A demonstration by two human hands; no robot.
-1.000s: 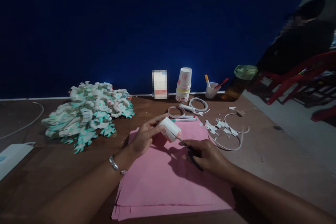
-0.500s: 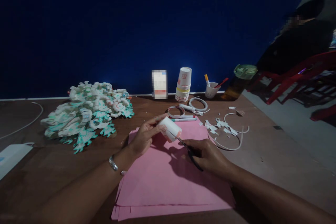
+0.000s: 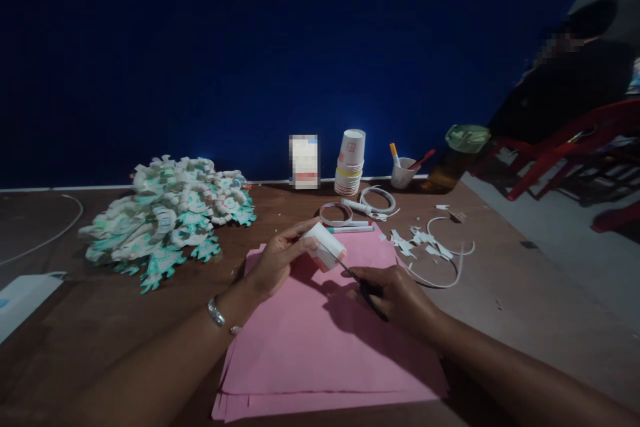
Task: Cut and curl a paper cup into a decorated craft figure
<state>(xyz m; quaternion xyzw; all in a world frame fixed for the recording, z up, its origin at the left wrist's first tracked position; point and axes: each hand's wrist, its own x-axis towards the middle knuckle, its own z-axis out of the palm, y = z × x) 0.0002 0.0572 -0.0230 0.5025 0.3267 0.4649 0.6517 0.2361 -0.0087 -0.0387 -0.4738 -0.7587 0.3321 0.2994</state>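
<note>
My left hand (image 3: 277, 259) holds a white paper cup (image 3: 325, 245) on its side, mouth turned toward my right hand. My right hand (image 3: 400, 296) grips black scissors (image 3: 361, 285), and their blade tips meet the cup's rim. Both hands hover over a stack of pink paper sheets (image 3: 320, 347) on the brown table. A silver bracelet (image 3: 217, 311) sits on my left wrist.
A heap of cut white-and-teal paper cups (image 3: 167, 213) lies at left. A cup stack (image 3: 350, 161), a cup with pens (image 3: 403, 171), cut rim rings (image 3: 378, 199), markers (image 3: 350, 228) and paper scraps (image 3: 425, 240) lie behind. A person sits by red chairs (image 3: 575, 140) at right.
My right hand and the scissors have edged slightly upward toward the cup; the cup tilted a little. Otherwise almost nothing has moved.
</note>
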